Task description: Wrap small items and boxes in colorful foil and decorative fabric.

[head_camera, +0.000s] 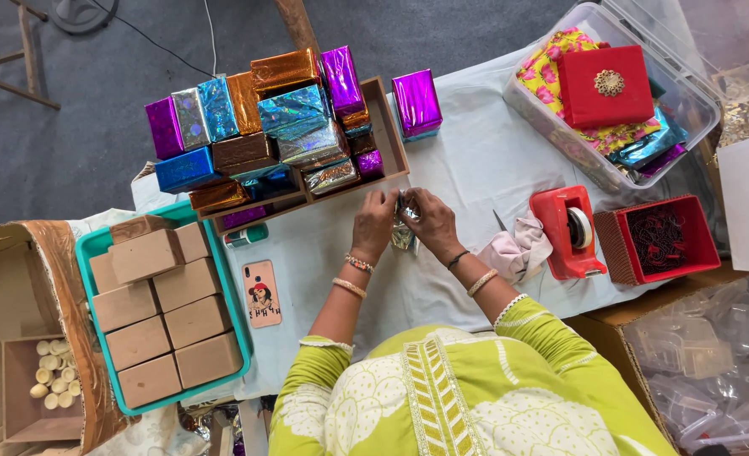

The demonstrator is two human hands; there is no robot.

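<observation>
My left hand (374, 221) and my right hand (430, 221) meet over the white cloth, both gripping a small box wrapped in silver foil (403, 233) that hangs between them. Most of the box is hidden by my fingers. Just beyond my hands stands a wooden tray (389, 127) piled with several foil-wrapped boxes in purple, blue, orange and brown. A single purple wrapped box (416, 103) stands on the cloth right of the tray.
A teal tray (96, 245) of plain brown boxes lies at left, beside a phone (261, 293). To my right sit a red tape dispenser (568, 230), a red basket (703, 236), and a clear bin (695, 93) holding a red box. Cardboard cartons flank both sides.
</observation>
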